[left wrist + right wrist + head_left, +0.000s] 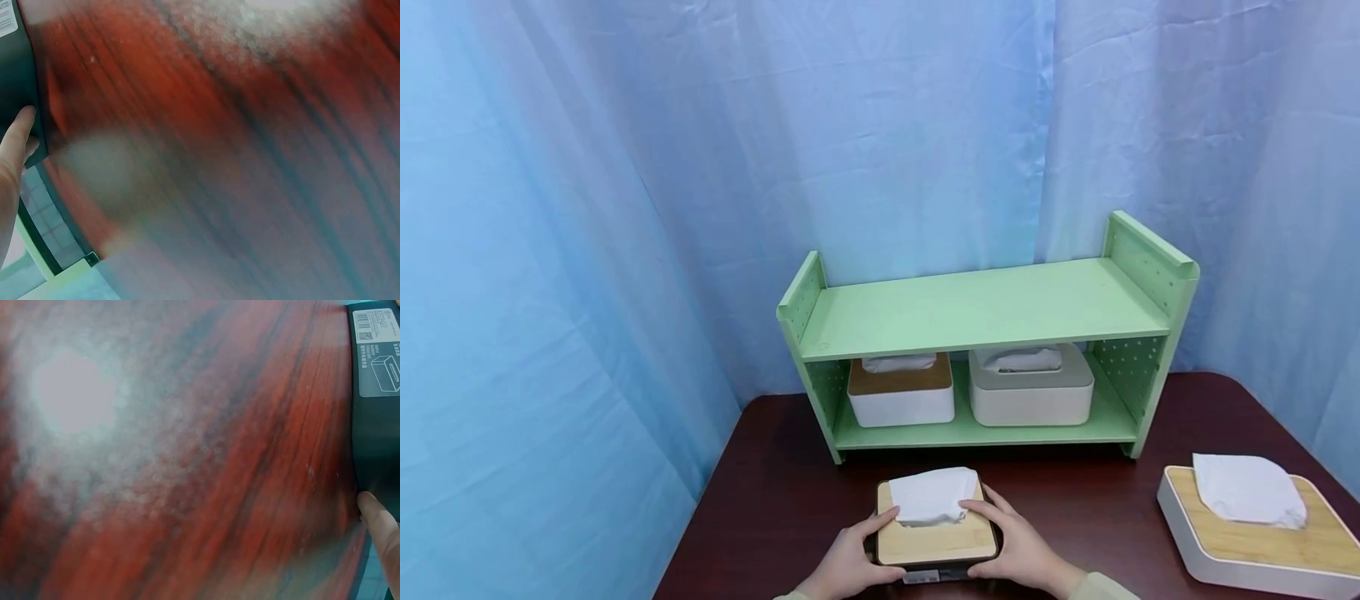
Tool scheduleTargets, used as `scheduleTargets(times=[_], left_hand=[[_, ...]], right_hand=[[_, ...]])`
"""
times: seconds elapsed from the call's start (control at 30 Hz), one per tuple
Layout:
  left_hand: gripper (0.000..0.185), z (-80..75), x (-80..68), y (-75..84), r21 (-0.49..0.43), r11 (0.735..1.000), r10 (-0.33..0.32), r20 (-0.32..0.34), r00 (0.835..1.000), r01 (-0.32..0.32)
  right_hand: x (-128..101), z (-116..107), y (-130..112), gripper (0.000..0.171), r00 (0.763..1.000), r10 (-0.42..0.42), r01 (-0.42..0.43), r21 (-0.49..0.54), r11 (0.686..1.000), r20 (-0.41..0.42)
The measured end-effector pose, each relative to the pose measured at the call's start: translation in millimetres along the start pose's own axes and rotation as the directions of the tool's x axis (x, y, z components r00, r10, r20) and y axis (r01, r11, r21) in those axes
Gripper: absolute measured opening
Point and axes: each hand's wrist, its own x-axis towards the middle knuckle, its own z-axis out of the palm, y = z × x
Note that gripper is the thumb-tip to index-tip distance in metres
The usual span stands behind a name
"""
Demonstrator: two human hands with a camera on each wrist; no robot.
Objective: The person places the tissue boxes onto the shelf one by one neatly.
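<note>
dark tissue box (pixel 937 533) with a bamboo lid and a white tissue (pixel 931 495) poking up, sitting at the near edge of the dark red tabletop (pixel 775 500), roughly centre. clasped from both sides: left hand (pixel 848 565) curled against the left wall with the thumb laid over the lid's left rim, right hand (pixel 1017 546) wrapped round the right wall with fingers reaching onto the lid beside the tissue. seen from the left wrist, one fingertip (pixel 22 122) pressed on the dark side of the box, wood grain blurred alongside; from the right wrist, a fingertip (pixel 375 509) at the lower edge of the box's dark wall under a printed label (pixel 376 325). just beyond the box, only a narrow strip of bare tabletop before the front edge of the green shelf (pixel 985 308). lower tier of the shelf filled by a white box with a brown lid (pixel 901 392) on the left and an all-white box (pixel 1032 387) on the right, nearly touching each other; top board bare, closed in by raised perforated end panels. open tabletop to the left of the held box as far as the rounded corner; on the right, a stretch of free surface, then a larger white tissue box (pixel 1255 533) with a wooden lid close to the right edge. blue curtain (pixel 587 250) hanging close behind and around.
</note>
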Motion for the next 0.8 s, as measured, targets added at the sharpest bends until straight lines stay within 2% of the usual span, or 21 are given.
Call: scheduleTargets(times=[0.07, 0.27, 0.53, 0.8], left_hand=[[0.076, 0.0, 0.4, 0.8, -0.015, 1.0, -0.005, 0.001, 1.0, 0.005], [0.077, 0.1, 0.7, 1.9, 0.043, 0.999, -0.015, -0.013, 1.0, 0.015], [0.076, 0.1, 1.7, 7.3, 0.061, 0.998, -0.032, -0.009, 0.999, 0.032], [0.077, -8.8, 4.2, 24.4, -0.04, 0.999, 0.015, -0.036, 0.999, -0.016]], right_hand=[[0.4, 0.0, 0.6, 0.08, 1.0, 0.002, -0.002, -0.003, 1.0, -0.001], [-0.2, 1.1, 1.7, 0.08, 1.0, 0.021, -0.021, -0.013, 1.0, -0.001], [-0.9, -3.4, -6.2, 0.08, 0.999, 0.046, -0.046, 0.017, 0.999, -0.003], [4.9, -20.0, -24.0, 0.08, 0.999, 0.028, -0.026, 0.052, 0.998, -0.039]])
